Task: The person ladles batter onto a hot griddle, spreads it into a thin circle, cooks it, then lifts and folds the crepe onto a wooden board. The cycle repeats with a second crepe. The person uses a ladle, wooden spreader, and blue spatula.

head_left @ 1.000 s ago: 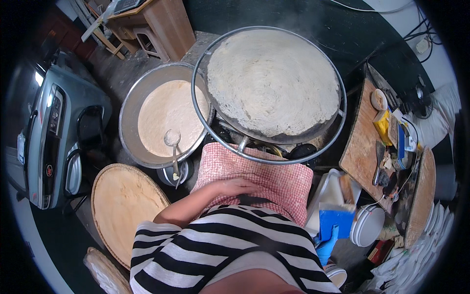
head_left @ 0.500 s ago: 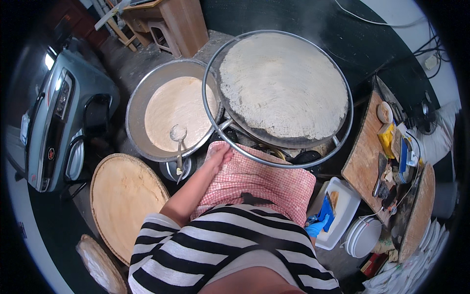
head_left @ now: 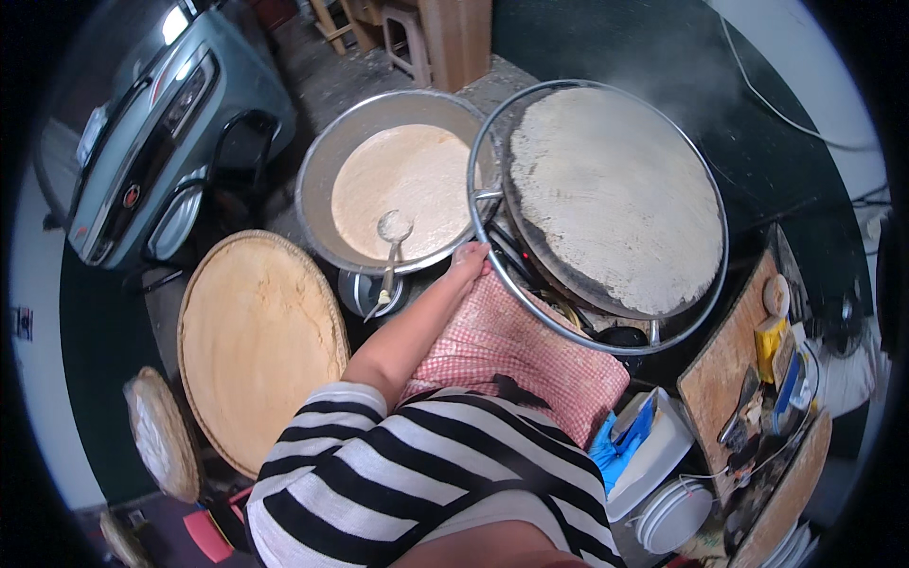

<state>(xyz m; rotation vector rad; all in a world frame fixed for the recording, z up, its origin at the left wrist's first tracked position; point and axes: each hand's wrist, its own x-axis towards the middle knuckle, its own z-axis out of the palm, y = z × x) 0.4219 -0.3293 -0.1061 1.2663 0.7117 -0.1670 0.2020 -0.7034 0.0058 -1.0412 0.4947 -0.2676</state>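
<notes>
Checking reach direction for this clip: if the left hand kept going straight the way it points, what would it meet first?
The left hand already sits at the metal ring around the griddle. Straight on, it would likely meet that ring, though depth is unclear.

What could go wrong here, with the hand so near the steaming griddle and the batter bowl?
1. The left hand touches the metal ring around the steaming flatbread; a burn seems possible.
2. The red checked cloth lies right under the ring's edge and might scorch.
3. The forearm passes close to the ladle propped in the batter bowl; a bump could tip it. The right hand is not visible.
</notes>
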